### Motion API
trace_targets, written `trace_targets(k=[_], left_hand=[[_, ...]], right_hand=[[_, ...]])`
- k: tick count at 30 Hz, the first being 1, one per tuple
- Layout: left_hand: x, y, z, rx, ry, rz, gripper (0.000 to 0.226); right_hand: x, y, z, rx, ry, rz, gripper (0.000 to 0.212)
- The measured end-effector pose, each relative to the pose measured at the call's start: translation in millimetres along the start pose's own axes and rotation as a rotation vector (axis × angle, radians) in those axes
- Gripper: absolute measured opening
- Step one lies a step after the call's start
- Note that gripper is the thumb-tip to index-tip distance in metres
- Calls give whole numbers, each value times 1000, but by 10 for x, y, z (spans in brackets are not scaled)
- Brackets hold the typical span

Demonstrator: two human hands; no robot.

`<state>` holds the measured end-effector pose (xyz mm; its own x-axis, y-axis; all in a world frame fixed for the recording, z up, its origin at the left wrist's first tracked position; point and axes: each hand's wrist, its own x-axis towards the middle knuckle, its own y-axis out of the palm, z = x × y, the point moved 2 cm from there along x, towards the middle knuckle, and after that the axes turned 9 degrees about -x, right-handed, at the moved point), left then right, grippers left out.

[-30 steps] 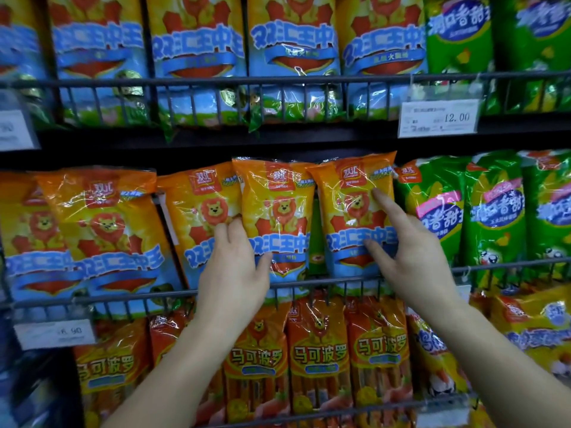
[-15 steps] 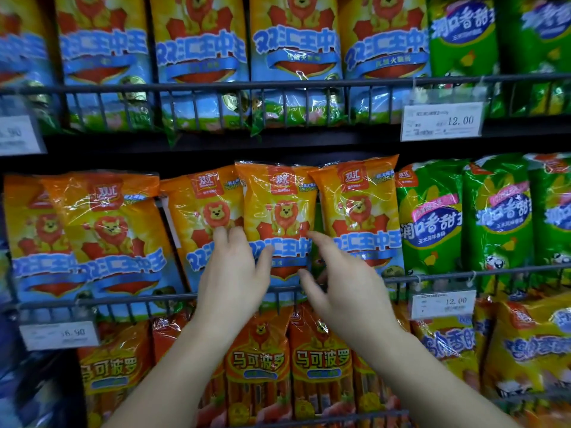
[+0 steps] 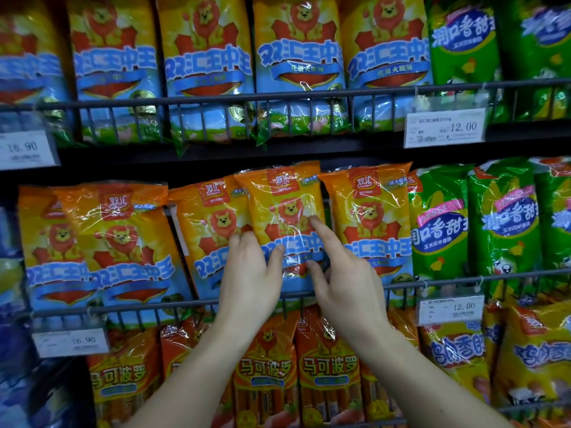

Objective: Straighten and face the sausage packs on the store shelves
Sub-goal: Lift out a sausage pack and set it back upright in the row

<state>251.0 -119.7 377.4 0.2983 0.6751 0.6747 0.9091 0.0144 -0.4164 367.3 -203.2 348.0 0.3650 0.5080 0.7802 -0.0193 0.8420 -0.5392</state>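
Since a moment ago the right hand (image 3: 346, 282) has left the right orange pack (image 3: 370, 217) and come across to the middle pack (image 3: 284, 205), where the left hand (image 3: 250, 282) already waits. That pack stands on the middle shelf behind the wire rail (image 3: 139, 308), leaning left at the top so that it overlaps the left orange pack (image 3: 213, 217). The left hand appears to pinch its left edge, thumb across the front and fingers at the seam. The right hand is spread, its index finger (image 3: 324, 236) straight on the printed lion and its thumb low on the front; its other fingers are hidden. The step in hand looks like squaring this one pack, with its neighbours still to be faced. Next, the top probably needs tipping to the right until the edges run upright and clear of the neighbours. These packs are soft, glossy film pouches, crinkled and full of glare, so they likely slip and buckle; an even push from both sides should serve better than a squeeze.
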Motion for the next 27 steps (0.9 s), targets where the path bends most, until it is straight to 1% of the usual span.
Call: trace_targets(k=[4,7,10,12,14,18,20,22,24,27], left_hand=[[24,70,12,44,-7,15,35],[13,97,48,77,-11,15,43],[-18,92,39,92,0,7,46],[-27,77,25,42,17,-20,49],[-36,68,23,-11,31,-38,54],[-58,99,66,-27,61,-11,61],[-69,97,79,-33,79,-2,62],[-97,71,89,1,118,7,62],[-142,7,102,74,140,-1,63],[-222,-140,187,162,162,-70,57]], right_hand=[[-17,-57,-25,-101,-18,32,65],[-25,-59,-21,-117,-30,39,64],[-49,-38,-32,-138,-55,-8,67],[-68,-26,-38,-144,-63,-26,68],[-99,-10,-54,-136,-83,-59,61],[-163,24,-91,-154,-138,-166,30],[-182,27,-108,-174,-160,-185,23],[-195,9,-98,-216,-184,-229,19],[-196,-19,-78,-234,-195,-283,20],[-174,-40,-56,-226,-207,-313,24]])
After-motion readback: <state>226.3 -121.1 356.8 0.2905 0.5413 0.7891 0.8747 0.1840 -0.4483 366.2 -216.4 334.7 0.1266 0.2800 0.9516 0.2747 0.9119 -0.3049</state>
